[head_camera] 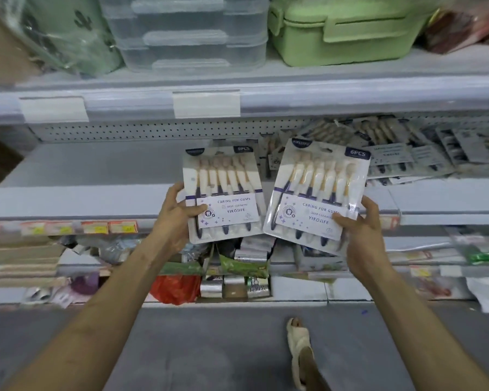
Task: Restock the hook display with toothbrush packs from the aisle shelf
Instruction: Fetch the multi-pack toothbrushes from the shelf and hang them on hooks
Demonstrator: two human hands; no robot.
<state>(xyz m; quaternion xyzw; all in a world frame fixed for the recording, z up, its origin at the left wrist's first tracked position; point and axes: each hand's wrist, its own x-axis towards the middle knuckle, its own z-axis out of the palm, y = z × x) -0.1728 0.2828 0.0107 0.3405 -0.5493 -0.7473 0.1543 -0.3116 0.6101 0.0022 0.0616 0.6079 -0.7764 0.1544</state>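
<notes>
Shop aisle: grey metal shelves (68,170) over a smooth grey floor (209,348). The left hand (178,218) grips a flat, glossy blister pack (223,193) by its lower left edge, thumb curled over the printed card. The right hand (362,232) grips a second pack (316,190), tilted, by its lower right corner. Each shows six cream-and-navy brushes. Beyond the right hand, a loose pile (407,153) of the same packs lies on the shelf against a perforated back panel (153,131). Above the hands sit clear tubs (192,32) and a pale green box (336,32). Below the right hand stands a sandalled foot (298,345).
</notes>
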